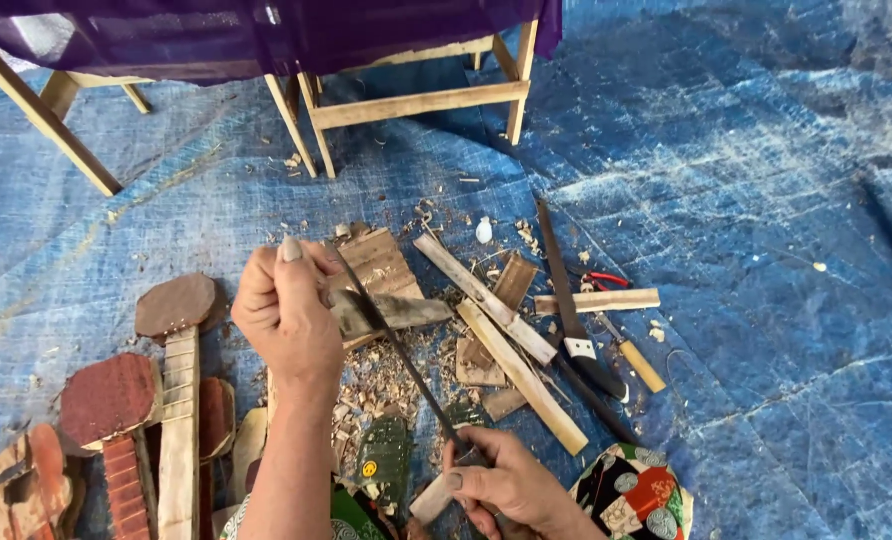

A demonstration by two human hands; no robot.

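the left hand (286, 305) is closed tight around a small grey-brown wedge of carved wood (391, 312), thumb up, holding it above a heap of pale wood shavings (381, 380). the right hand (506, 485) is wrapped shut on the light wooden handle of a long thin dark metal file (401, 355), whose blade runs up and left until its tip lies against the wedge, just beside the left fingers.

the risk, as i judge it: the file's tip works very near the left fingers, so a slip off the small wedge could scrape them. the wedge is short and gripped at one end only, so a hard push could twist it loose into the shavings.

counted on the blue woven tarpaulin (746, 200): three long pale wooden slats (521, 375) lying crossed to the right of the wedge, one long dark-bladed knife (566, 300), one yellow-handled tool (638, 362), one red-handled tool (606, 279) partly hidden. at the left, three small reddish-brown guitar-shaped wooden bodies (111, 400) lie close together, though overlap makes that count uncertain. two pale wooden stools (416, 100) stand behind.
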